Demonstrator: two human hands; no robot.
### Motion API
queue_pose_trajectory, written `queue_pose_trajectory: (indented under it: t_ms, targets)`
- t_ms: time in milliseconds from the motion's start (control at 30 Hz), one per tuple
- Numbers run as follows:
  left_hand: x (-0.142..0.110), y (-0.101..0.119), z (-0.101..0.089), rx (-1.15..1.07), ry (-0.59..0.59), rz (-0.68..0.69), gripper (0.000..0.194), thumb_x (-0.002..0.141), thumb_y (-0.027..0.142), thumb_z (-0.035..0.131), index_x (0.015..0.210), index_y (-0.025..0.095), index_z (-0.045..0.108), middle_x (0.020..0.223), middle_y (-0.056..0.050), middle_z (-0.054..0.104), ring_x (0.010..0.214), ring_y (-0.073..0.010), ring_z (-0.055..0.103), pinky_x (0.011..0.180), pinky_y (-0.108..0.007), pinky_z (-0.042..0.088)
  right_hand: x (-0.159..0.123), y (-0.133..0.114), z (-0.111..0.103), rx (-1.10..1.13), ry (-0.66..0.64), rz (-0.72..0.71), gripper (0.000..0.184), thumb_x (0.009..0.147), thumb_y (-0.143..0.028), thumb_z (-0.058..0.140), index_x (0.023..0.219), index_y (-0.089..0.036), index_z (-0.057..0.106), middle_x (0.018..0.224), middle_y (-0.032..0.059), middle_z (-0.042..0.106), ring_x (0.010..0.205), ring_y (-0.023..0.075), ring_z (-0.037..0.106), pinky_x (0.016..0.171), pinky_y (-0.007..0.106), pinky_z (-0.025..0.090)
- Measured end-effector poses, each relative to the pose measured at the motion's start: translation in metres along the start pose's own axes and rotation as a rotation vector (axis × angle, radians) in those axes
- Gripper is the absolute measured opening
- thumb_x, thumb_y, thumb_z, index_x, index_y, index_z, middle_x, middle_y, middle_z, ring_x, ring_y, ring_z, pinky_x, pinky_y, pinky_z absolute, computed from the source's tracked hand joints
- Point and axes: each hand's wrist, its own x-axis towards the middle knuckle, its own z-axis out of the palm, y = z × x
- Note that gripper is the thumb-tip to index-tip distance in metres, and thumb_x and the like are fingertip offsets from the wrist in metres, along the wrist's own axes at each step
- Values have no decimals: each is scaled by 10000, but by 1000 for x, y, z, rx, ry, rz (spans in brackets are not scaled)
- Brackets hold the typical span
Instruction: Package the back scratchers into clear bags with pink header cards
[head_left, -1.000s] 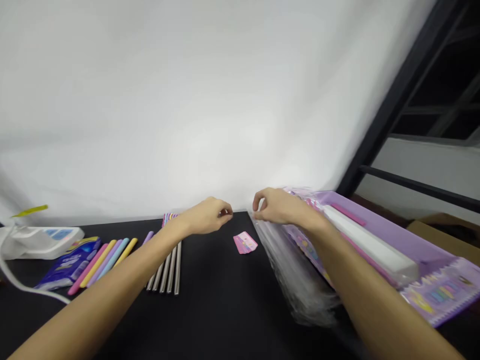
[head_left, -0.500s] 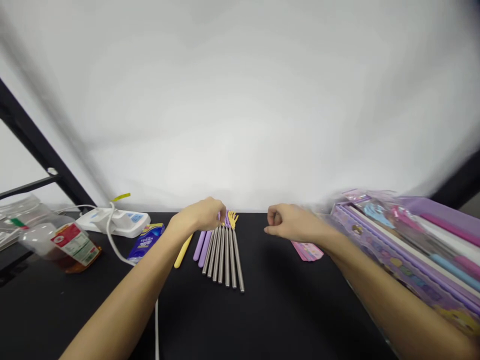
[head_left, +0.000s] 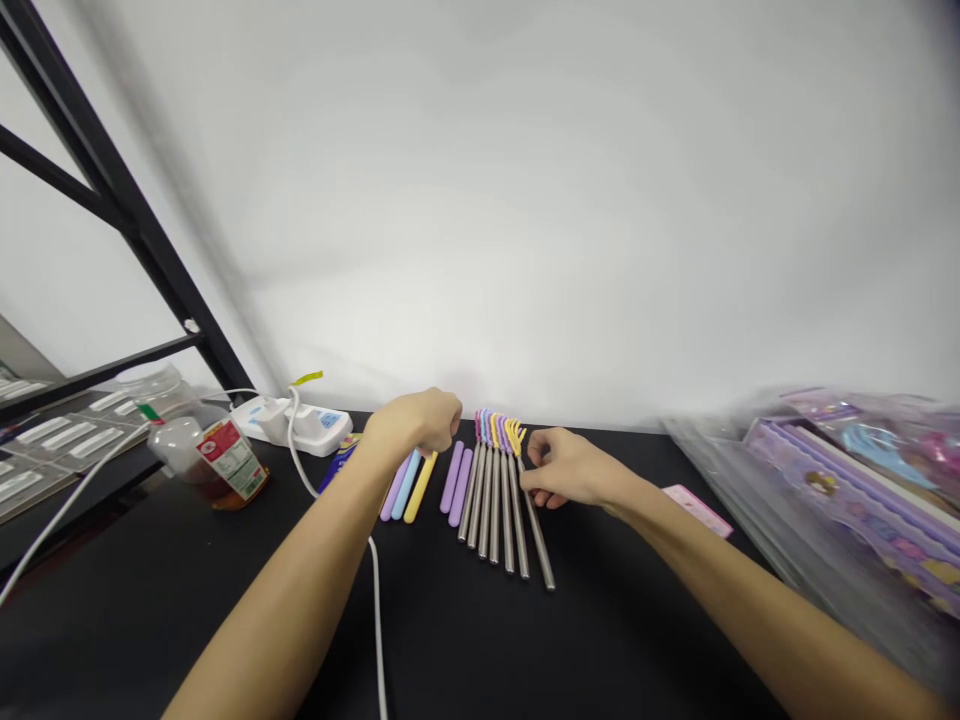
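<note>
Several back scratchers (head_left: 495, 505) with bare metal rods and small claw heads lie side by side in a fan on the black table. Their heads are pink, blue, purple and yellow. My right hand (head_left: 562, 465) is closed, its fingertips on the upper rod of the rightmost one, which has a yellow head. My left hand (head_left: 424, 420) is curled closed above the far ends of a purple, a blue and a yellow handle (head_left: 420, 490); its fingertips are hidden. Two purple handles (head_left: 456, 485) lie between that hand and the metal rods.
At left are a bottle (head_left: 225, 460) of brown liquid, a white power strip (head_left: 322, 430) with a cable, and a blue packet (head_left: 337, 465). To the right lie a pink card (head_left: 697, 510), clear plastic bags (head_left: 750, 500) and a purple box (head_left: 862, 510). A white wall (head_left: 525, 250) rises behind.
The view has swung left, so things sit further right. My right hand has come left to the rightmost back scratcher. My left hand is further left of the claw heads, over the coloured handles.
</note>
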Motion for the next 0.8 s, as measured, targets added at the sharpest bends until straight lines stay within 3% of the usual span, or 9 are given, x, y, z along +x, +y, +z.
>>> queue_pose_trajectory:
  t_ms: [167,267,467,567,700,800]
  targets:
    - [-2,9,6,61,-18,-101,463,456,15,623,891,158,692,860,-137,728,665,-258,675,554,-314,514,-4,-2,-13,163,-26,63,323,630,-129,700,871,-196,495,647,24,692,578,134,668,532,208,556]
    - [2,15,11,73,-50,-128,452,438,-16,627,859,133,700,876,-175,729,689,-303,692,573,-356,530,-12,-7,-28,295,0,29,366,676,-155,698,1012,-179,553,698,31,699,619,121,661,579,203,558]
    - [-1,16,5,45,-26,-74,436,489,35,646,908,135,715,868,-152,736,721,-290,690,588,-330,513,-28,-4,-51,461,15,-103,115,769,-231,688,847,-152,658,806,61,676,719,122,655,615,189,545]
    - [-15,15,-11,-72,31,123,344,617,140,666,956,163,719,865,-93,740,752,-232,682,625,-285,497,-36,1,-58,580,88,-189,178,790,-313,714,845,-156,653,856,79,675,754,160,674,636,233,557]
    - [-31,24,-24,-363,-4,591,171,787,211,621,910,180,735,840,-34,732,769,-171,664,680,-248,482,-48,2,-70,727,258,-402,185,796,-330,723,857,-176,640,860,59,673,756,170,686,675,253,556]
    - [-31,35,-21,-398,-22,732,136,847,243,604,900,175,709,844,-23,710,775,-154,634,692,-249,462,-53,2,-79,767,343,-524,177,806,-345,718,860,-194,643,820,31,675,722,154,688,690,247,554]
